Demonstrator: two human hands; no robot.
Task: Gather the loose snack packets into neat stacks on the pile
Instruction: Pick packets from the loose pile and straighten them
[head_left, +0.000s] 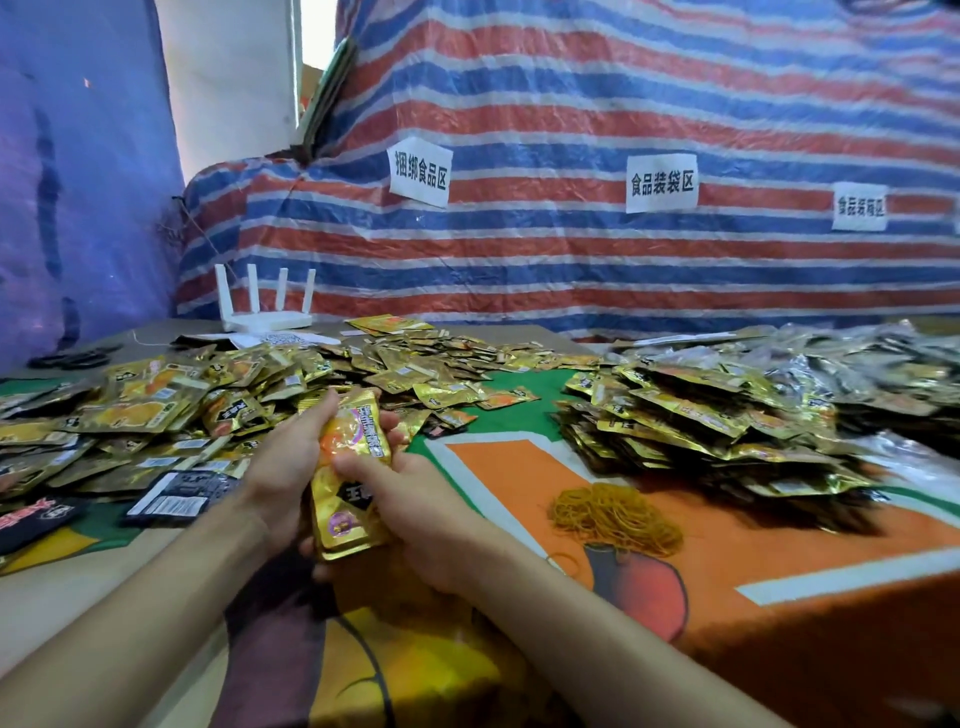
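Note:
Both my hands hold one small stack of gold snack packets upright above the table's near middle. My left hand grips its left side with the fingers wrapped over the top edge. My right hand clamps the right side, thumb pressed across the front packet. A wide spread of loose gold packets lies to the left and behind my hands. At the right sits a tall pile of bundled gold packets.
A heap of yellow rubber bands lies on the orange printed cloth to the right of my hands. Black packets lie at the left. A white router stands at the back, in front of a striped tarp wall.

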